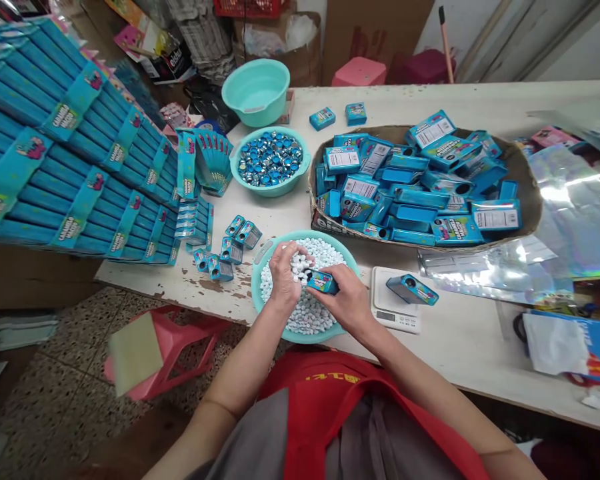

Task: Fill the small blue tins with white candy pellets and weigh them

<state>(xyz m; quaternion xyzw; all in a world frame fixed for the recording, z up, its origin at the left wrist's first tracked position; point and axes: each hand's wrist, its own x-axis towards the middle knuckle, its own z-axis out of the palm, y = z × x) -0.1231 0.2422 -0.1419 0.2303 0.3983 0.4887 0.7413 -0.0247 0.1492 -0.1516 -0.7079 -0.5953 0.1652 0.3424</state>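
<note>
Over a turquoise basin (350, 259) heaped with small white pellets (313, 317), my left hand (284, 275) is cupped round a handful of the same pellets. My right hand (349, 300) grips a small blue tin (324, 282), tilted so that its dark opening faces the pellets in my left palm. Some pellets lie at that opening. Just right of the basin, another blue tin (413, 290) rests on a white digital scale (383, 297), with a round hole in its upper side.
A cut-down cardboard box (325, 227) full of blue tins stands behind the scale. Blue-and-silver caps (270, 160) fill a smaller basin, near an empty turquoise bowl (257, 100). Several tins (231, 250) stand left, beside stacked display boxes (80, 153). Plastic sheets (575, 207) lie right.
</note>
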